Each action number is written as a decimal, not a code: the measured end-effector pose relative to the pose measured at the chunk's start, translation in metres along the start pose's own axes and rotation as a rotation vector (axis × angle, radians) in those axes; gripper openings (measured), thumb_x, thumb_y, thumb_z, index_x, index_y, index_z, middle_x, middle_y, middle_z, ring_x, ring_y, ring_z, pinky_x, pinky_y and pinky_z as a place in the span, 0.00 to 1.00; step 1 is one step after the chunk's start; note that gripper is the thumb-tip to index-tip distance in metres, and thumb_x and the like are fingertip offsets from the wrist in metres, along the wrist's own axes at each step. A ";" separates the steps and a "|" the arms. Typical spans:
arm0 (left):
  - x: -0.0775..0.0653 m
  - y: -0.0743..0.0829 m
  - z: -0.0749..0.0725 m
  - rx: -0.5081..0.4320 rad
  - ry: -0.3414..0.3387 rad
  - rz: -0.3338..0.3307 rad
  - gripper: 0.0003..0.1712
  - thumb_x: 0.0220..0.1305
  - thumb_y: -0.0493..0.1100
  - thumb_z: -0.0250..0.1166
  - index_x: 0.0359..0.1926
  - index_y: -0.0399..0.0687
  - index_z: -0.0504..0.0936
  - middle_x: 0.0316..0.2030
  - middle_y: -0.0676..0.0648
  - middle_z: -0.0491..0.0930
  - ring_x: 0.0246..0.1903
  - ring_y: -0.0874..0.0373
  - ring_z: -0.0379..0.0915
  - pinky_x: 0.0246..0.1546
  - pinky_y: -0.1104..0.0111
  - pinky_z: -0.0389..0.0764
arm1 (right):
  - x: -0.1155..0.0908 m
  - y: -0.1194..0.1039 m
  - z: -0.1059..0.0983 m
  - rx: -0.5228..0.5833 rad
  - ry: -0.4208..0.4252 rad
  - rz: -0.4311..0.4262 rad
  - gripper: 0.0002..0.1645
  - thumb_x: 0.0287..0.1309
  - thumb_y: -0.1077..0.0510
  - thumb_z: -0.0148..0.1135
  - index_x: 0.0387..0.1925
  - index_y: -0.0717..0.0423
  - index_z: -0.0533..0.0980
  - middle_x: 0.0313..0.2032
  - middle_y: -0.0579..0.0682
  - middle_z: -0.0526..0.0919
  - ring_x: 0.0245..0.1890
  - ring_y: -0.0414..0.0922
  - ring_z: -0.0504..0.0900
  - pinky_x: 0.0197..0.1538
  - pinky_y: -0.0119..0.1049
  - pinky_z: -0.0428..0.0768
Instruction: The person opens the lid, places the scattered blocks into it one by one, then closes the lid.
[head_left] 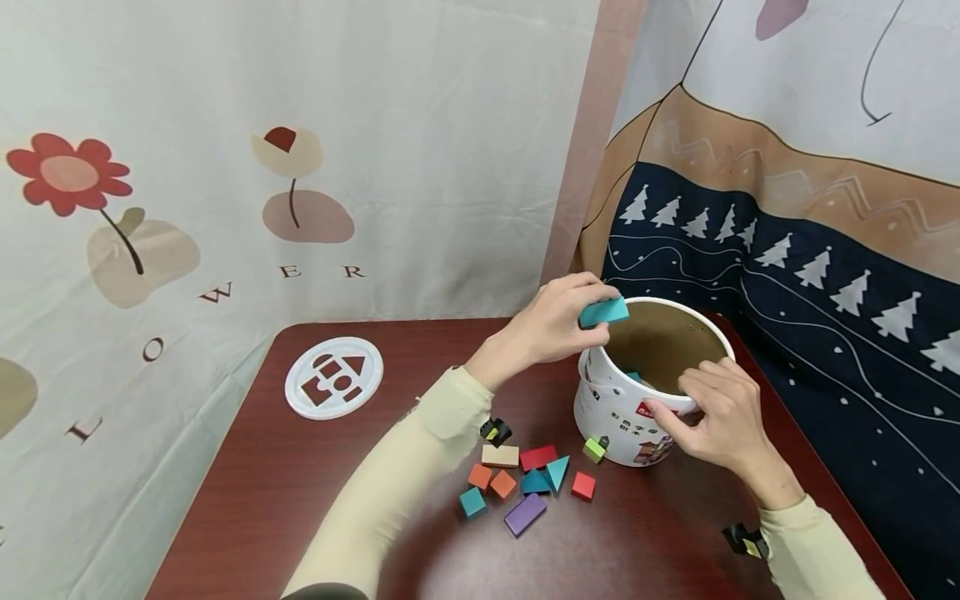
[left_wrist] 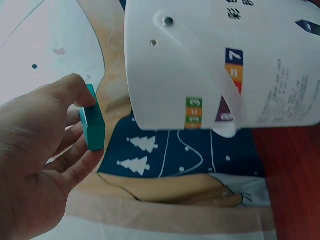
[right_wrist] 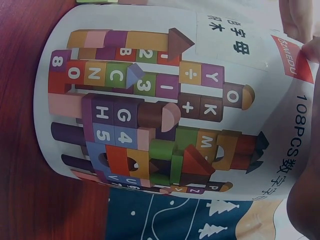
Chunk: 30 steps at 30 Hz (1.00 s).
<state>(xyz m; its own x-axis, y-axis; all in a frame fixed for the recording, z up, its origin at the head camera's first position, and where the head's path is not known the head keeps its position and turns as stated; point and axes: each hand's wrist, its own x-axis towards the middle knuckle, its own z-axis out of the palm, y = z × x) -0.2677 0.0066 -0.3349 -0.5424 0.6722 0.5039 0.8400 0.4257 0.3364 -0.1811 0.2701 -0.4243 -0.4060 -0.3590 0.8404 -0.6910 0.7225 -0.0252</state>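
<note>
In the head view my left hand (head_left: pixel 543 325) pinches a teal block (head_left: pixel 604 312) between thumb and fingers, at the left rim of a white printed bucket (head_left: pixel 611 417). From the left wrist, the same block (left_wrist: pixel 93 125) shows held on its edge, apart from the bucket's wall (left_wrist: pixel 175 75). My right hand (head_left: pixel 722 412) grips the near right rim, thumb outside and fingers curled over the edge. Part of a teal piece (head_left: pixel 634 377) shows inside the bucket; the rest of its contents is hidden. Pictures of toy blocks cover the bucket's side (right_wrist: pixel 185 40).
Several loose blocks lie left of the bucket, among them a purple one (head_left: pixel 525 514), a tan one (head_left: pixel 500 455) and a red one (head_left: pixel 583 485). A green block (head_left: pixel 594 450) lies close to the bucket's base. A white disc with shaped holes (head_left: pixel 371 377) rests farther left.
</note>
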 end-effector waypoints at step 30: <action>0.030 0.026 0.040 0.026 -0.182 0.037 0.28 0.70 0.49 0.66 0.66 0.42 0.80 0.59 0.47 0.80 0.52 0.62 0.75 0.54 0.78 0.76 | 0.002 -0.002 0.001 -0.003 0.020 -0.022 0.34 0.58 0.33 0.60 0.09 0.50 0.65 0.10 0.44 0.63 0.15 0.44 0.61 0.24 0.42 0.60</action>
<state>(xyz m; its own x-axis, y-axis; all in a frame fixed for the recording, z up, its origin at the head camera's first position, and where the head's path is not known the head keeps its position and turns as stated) -0.2614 0.0627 -0.3430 -0.5022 0.7853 0.3621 0.8605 0.4125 0.2989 -0.1812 0.2677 -0.4231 -0.3782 -0.3631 0.8515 -0.6978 0.7163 -0.0045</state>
